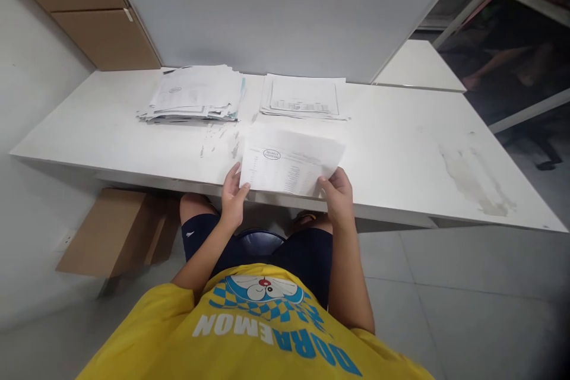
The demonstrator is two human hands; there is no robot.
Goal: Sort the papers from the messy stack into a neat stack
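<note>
Between my two hands is a printed sheet of paper (291,163) with an oval stamp near its upper left, held over the front edge of the white table (392,148). My left hand (234,196) grips its left lower corner, thumb on top. At the right edge, my right hand (337,193) pinches the sheet with the thumb over it. Whether more than one sheet is held cannot be told. Behind it lie a thick, uneven paper stack (196,92) on the left and a thinner paper pile (305,97) to its right.
A grey panel (285,12) rises along the table's back edge. Brown cardboard boxes (102,38) stand at the back left, and an open carton (107,231) sits on the floor below. Peeled marks (476,181) cover part of the right tabletop. Another person's limbs show at upper right.
</note>
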